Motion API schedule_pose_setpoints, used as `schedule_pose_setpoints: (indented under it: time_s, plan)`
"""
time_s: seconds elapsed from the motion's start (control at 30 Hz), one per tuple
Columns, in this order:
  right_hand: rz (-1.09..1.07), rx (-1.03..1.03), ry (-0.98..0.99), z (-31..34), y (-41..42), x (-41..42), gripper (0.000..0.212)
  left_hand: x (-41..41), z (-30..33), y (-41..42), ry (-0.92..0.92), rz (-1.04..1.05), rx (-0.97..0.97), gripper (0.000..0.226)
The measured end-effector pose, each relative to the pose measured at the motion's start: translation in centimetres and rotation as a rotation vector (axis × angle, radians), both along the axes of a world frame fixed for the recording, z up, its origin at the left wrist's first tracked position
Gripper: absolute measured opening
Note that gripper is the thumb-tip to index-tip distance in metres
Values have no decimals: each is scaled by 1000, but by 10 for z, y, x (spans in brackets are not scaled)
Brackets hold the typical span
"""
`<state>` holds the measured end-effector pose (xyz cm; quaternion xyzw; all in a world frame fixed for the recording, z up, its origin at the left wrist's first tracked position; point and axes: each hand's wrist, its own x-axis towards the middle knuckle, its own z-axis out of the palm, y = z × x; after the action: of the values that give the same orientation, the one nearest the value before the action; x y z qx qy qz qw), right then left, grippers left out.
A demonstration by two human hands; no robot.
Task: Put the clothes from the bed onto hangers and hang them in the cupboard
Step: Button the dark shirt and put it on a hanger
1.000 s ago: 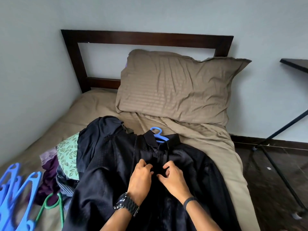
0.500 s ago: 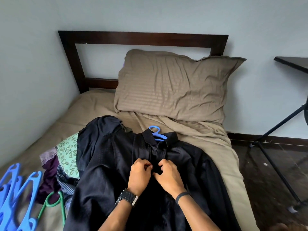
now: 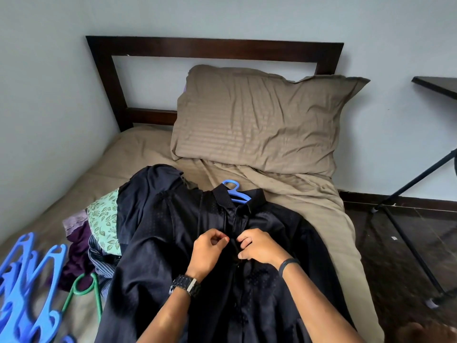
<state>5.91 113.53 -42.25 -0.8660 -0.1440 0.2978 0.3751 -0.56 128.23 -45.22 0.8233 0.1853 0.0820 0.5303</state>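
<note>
While the black shirt point(image 3: 222, 268) lies spread front-up across the lower middle of the frame on the bed point(image 3: 138, 154), its button placket is pinched between both hands just below the collar. The grip of the left hand point(image 3: 207, 251) is closed, fingers curled with thumb and forefinger nipped on the left edge of the placket; a dark metal watch point(image 3: 185, 288) is worn at that wrist. The grip of the right hand point(image 3: 259, 246) is likewise closed, fingers curled over the right edge of the placket, and a thin black band point(image 3: 288, 264) is seen on that wrist. The two hands are nearly touching over the shirt's centre line.

A blue hanger point(image 3: 235, 191) is seated inside the shirt, only its hook and part of its shoulders showing at the open collar, above the hands. The fabric is dark and slightly glossy, with a faint dotted weave.

At the left of the shirt a heap of clothes point(image 3: 99, 231) is partly covered by it: a green leaf-print piece, a purple one and a striped one. At the lower left, several blue plastic hangers point(image 3: 27, 288) and a green hanger point(image 3: 84, 293) lie on the tan sheet. A striped tan pillow point(image 3: 259, 120) leans on the dark wooden headboard point(image 3: 212, 48) at the upper centre.
</note>
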Motion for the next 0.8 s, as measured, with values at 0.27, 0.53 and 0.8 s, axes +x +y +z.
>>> schedule_pose_setpoints:
  time_s: [0.27,0.53,0.8]
  plan:
    - [-209,62,-90,-13,3,-12,12,-2,-1,1,-21,14,-130,9]
    - [-185,-23,-111,-15,8,-9,27,-7,3,1,-45,44,-217,14]
    - [-248,203,99,-18,-15,-7,23,-6,1,1,-67,16,-245,12]
